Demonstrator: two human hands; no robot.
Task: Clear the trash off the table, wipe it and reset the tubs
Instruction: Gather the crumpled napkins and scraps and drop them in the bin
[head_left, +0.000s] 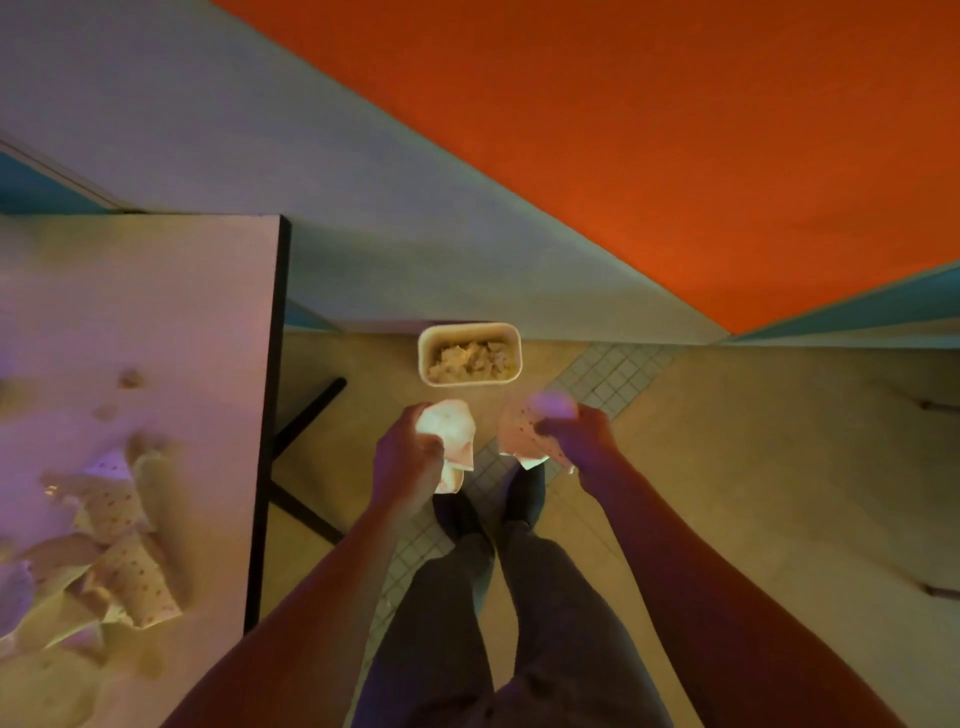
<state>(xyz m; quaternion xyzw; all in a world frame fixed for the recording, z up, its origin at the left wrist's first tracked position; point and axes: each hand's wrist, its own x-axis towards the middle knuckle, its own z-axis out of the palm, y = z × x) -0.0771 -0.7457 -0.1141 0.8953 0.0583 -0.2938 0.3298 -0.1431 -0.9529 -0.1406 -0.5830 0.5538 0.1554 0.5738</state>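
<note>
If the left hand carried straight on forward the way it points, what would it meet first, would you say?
Probably the bin on the floor, already part full of trash. It lies just ahead of the left hand, which grips a crumpled wrapper. The bin seems lower down, though; depth is unclear.

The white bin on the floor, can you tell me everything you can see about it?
The white bin is a small rectangular tub with rounded corners and a pale rim, probably plastic. It stands upright and open on the tan floor by the wall, just past the person's shoes. Crumpled pale scraps already lie inside. Nothing touches it: the left hand and right hand hold wadded paper near it, on the person's side.
</note>
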